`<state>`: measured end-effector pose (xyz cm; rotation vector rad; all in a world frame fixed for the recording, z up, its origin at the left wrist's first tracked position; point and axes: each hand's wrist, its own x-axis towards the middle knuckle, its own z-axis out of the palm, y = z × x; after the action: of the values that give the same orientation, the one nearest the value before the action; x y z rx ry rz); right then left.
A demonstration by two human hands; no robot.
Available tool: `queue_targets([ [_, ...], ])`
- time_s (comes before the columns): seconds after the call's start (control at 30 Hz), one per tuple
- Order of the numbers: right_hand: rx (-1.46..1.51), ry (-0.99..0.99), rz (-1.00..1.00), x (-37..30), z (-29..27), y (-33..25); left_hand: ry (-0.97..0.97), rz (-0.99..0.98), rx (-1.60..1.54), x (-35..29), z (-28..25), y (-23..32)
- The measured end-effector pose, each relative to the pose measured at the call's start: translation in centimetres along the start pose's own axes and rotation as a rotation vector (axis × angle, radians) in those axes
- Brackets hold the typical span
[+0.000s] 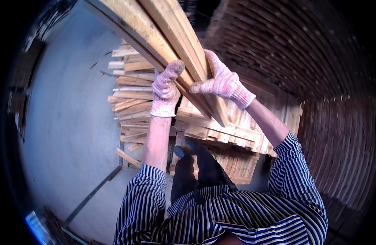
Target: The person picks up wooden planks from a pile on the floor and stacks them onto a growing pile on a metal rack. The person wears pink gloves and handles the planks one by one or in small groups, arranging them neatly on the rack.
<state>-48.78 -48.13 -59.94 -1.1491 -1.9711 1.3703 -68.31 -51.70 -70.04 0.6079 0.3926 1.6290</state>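
Fingers (212,62) of left hand (166,90) and right hand (225,83), half-curled, grip long wooden boards (171,24), planks (133,94) lying left of the fingers.

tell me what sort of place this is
Probably a timber yard or woodworking shop: long wooden battens are being held, a loose row of cut boards lies to the left, and large stacks of what look like boards stand on the right.
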Motion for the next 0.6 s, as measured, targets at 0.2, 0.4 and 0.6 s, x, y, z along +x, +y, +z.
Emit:
queue_targets([
  [0.2, 0.096, 0.151, -0.224, -4.3, -6.8, 11.6, -0.225, -0.363, 0.529, 2.4, 10.3, -7.4],
  [0.4, 0.289, 0.147, -0.015, -4.5, -5.3, 13.5, -0.305, -0.364, 0.960, 5.9, 1.9, -15.0],
  [0.6, 0.041, 0.245, -0.032, -10.9, -10.7, 17.8, -0.453, -0.225, 1.014, 3.9, 12.1, -19.1],
])
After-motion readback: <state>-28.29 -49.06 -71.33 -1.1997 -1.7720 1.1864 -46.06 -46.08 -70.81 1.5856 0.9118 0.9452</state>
